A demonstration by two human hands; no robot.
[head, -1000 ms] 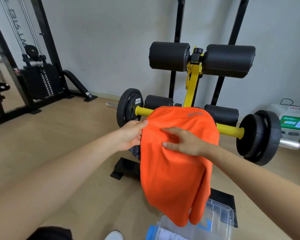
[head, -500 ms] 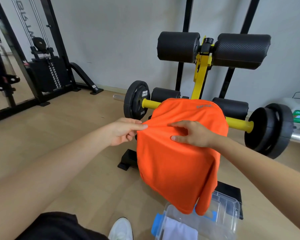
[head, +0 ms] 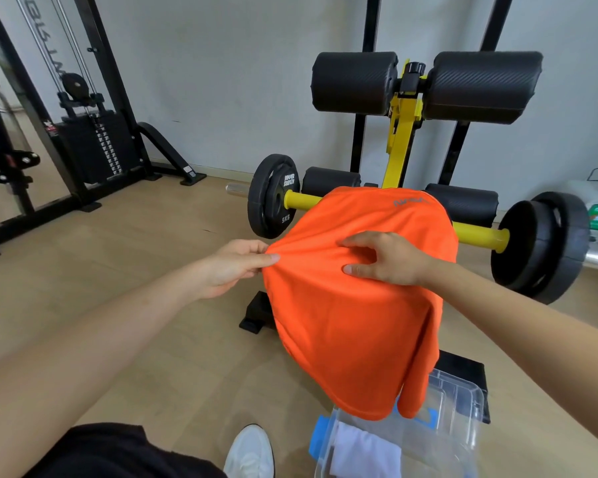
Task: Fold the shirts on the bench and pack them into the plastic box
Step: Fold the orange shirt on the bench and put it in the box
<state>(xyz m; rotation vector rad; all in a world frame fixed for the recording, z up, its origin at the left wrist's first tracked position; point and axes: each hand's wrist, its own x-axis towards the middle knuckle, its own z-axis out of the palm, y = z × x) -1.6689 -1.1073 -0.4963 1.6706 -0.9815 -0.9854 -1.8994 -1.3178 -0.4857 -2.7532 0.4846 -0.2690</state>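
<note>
An orange shirt (head: 356, 326) is draped over the bench, hiding its pad, and hangs down toward the floor. My left hand (head: 237, 267) pinches the shirt's left edge and pulls it sideways into a bunched point. My right hand (head: 385, 258) rests on top of the shirt with curled fingers gathering the cloth. Below the shirt's hem stands a clear plastic box (head: 460, 408) with blue latches. A folded white garment (head: 363, 453) lies inside it.
A barbell with a yellow bar (head: 480, 236) and black plates (head: 273, 196) crosses behind the shirt. Black roller pads (head: 354, 82) on a yellow post rise above. A cable machine (head: 90, 146) stands far left. My white shoe (head: 251, 453) is beside the box.
The camera has come closer and tilted down a little. My left hand has drawn the shirt's left edge further out, and my right fingers have curled into the cloth.
</note>
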